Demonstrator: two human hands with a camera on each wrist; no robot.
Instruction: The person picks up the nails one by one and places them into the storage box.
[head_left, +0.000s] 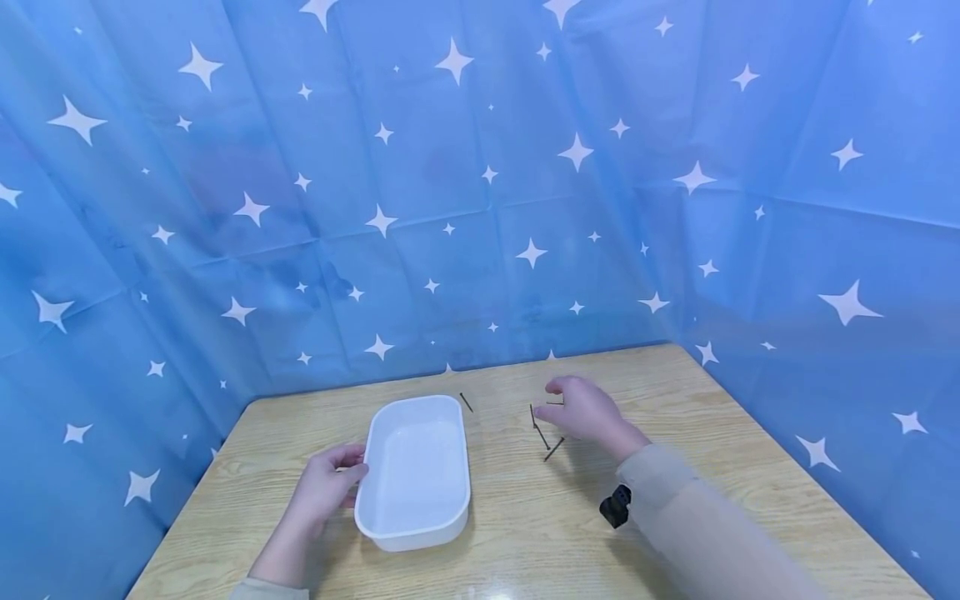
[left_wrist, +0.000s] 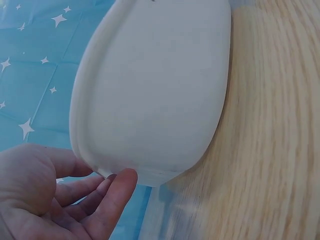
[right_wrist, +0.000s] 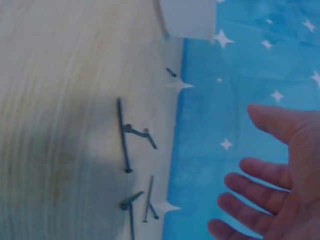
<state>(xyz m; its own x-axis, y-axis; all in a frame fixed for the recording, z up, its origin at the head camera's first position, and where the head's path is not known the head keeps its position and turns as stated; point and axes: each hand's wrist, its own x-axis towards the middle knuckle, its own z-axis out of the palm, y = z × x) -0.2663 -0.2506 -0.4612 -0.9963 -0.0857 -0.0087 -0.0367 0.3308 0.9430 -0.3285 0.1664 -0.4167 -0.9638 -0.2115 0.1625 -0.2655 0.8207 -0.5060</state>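
A white rectangular plastic tray [head_left: 414, 540] stands on the table, its inside bare in the head view. My left hand [head_left: 324, 485] grips its left side, the thumb at the rim and the other fingers against the outer wall. In the left wrist view the left hand [left_wrist: 65, 197] pinches the tray wall [left_wrist: 80, 115]. To the right of the tray, my right hand [head_left: 588, 414] hovers with spread fingers above several dark nails [head_left: 541, 437]. The right wrist view shows the right hand [right_wrist: 280, 175] holding nothing, beside scattered nails [right_wrist: 124, 140].
One separate nail [head_left: 467, 402] lies near the tray's far right corner. The wood-grain table [head_left: 510, 533] ends at a blue star-patterned curtain [head_left: 480, 167] at the back and sides. A small black device [head_left: 616, 507] sits at the right wrist.
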